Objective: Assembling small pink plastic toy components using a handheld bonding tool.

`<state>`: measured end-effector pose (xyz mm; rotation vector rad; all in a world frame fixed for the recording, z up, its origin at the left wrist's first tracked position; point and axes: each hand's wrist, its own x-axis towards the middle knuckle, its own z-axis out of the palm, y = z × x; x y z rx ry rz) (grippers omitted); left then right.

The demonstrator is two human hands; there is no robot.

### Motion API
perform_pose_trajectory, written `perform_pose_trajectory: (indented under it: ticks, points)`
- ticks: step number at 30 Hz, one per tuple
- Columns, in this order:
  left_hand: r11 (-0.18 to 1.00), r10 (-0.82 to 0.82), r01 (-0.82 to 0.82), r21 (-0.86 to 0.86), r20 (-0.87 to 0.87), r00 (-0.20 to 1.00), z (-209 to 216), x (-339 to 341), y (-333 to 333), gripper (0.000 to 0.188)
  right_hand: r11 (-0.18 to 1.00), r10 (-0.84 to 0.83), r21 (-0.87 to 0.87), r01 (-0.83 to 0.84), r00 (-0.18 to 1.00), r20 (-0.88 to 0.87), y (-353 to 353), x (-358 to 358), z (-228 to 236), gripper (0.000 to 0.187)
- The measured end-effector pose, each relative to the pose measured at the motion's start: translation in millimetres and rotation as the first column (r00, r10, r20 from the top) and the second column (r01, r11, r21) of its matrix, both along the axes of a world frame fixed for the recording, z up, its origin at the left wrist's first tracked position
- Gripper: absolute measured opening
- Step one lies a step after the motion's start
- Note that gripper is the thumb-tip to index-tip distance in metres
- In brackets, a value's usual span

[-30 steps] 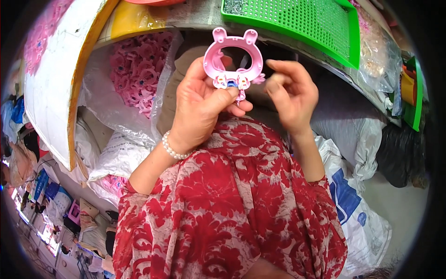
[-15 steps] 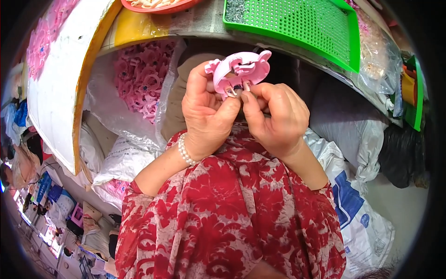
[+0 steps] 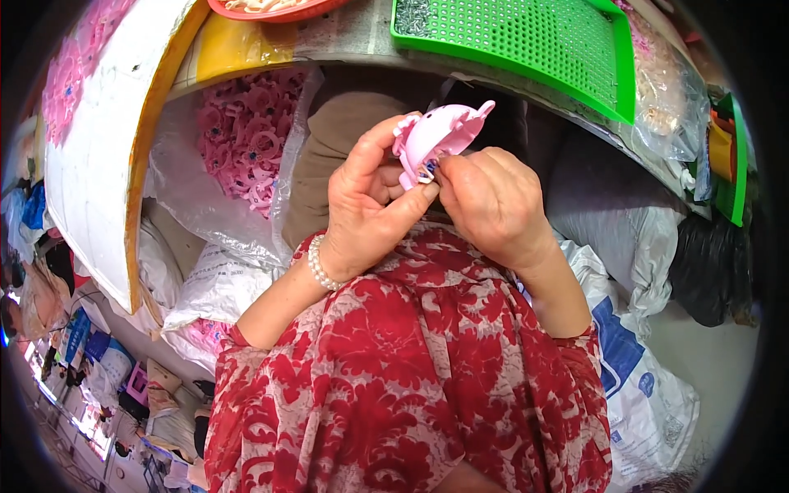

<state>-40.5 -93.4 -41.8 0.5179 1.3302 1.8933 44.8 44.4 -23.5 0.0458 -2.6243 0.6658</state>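
Note:
A pink plastic shell [image 3: 429, 141], rounded with small ear-like knobs, is held up in front of me and tilted so its hollow side faces right. My left hand [image 3: 370, 193], with a beaded bracelet at the wrist, is closed round its left and lower edge. Near the shell's lower rim sits a small dark blue and white part [image 3: 426, 171]. My right hand [image 3: 493, 201] is closed, its fingertips pinched against that part at the rim. Whatever lies between those fingertips is hidden.
Beyond my hands, the curved table edge carries a green perforated tray [image 3: 509, 57] and a red bowl [image 3: 279, 10] of pale pieces. To the left a clear bag [image 3: 189, 177] holds many pink parts [image 3: 251, 135]. White sacks [image 3: 649, 394] lie at the right.
The pink shell has turned and tipped, its hollow side swinging from facing me toward the right. My right fingers have curled in closer to its lower rim.

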Motion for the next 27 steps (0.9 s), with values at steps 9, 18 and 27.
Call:
perform_pose_trajectory:
  ticks: [9,18,27]
  points:
    - [0.991,0.119,-0.119,0.061,-0.002,0.993,-4.3,5.4,5.7,0.053,0.999,0.018,0.037,-0.015,0.997,-0.071,-5.2,-0.3,6.2,0.024]
    - [0.984,0.154,-0.152,0.097,-0.010,0.988,-7.6,7.7,6.1,0.050,0.998,0.008,-0.058,-0.017,0.989,-0.147,-2.9,0.1,-7.3,0.026]
    - [0.983,0.166,-0.162,0.086,-0.040,0.985,-6.1,8.2,4.8,0.049,0.995,-0.026,-0.102,0.013,0.991,-0.131,-4.7,-1.4,-7.3,0.024]
